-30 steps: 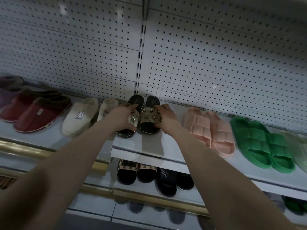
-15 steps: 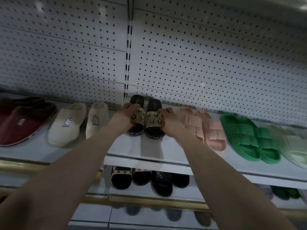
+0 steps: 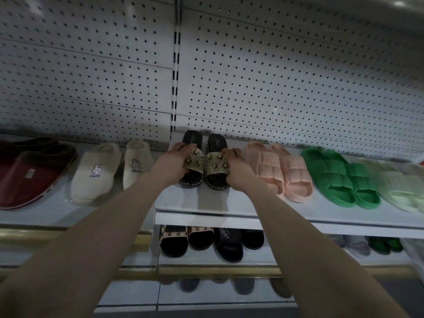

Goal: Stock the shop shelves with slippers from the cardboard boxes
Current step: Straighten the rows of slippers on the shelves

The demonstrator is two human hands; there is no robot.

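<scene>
Two slim forearms show bare all the way to the picture's lower edge. The left hand point(image 3: 173, 162) and right hand point(image 3: 237, 167) are bare too.

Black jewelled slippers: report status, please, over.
Left hand, right hand: each grips one of the black jewelled slippers. Pair flat on shelf. Pink slippers close beside right hand.

On my feed the far wall is white perforated pegboard, a left panel point(image 3: 80, 76) and a right panel point(image 3: 298, 76), each crossed by thin horizontal seams. Between them stands a white upright point(image 3: 175, 76) with a column of dark slots down it. Nearer and lower on the left I see a gold trim rail point(image 3: 68, 235). A second gold rail point(image 3: 218, 270) runs lower still, from centre to the right edge. A light glare point(image 3: 399, 3) shows top right.
</scene>
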